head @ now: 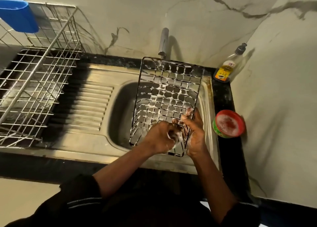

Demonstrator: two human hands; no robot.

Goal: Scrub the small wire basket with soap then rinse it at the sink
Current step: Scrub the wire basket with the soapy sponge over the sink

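- Basket [169, 96] sits tilted over the sink [120, 106], far end leaning up by the tap [163, 41], near end in your hands; suds already coat most of the mesh.
- Your right hand [195, 134] has its grip wrapped round the near right rim: keep it firm, since soapy wire will likely slip.
- Your left hand [161, 137] is clenched on something foamy against the near wires, probably a scrubber, though I cannot tell what exactly.
- Work along each wire, then across, so the crossings get cleaned; they likely trap the most grime.
- Near corner under your hands looks like the patch now being scrubbed; turn the basket to reach its underside and side walls.
- Take more soap from the red tub [229, 124] on the surface if the foam thins.
- No water seems to be running, so rinsing comes after, under the tap.
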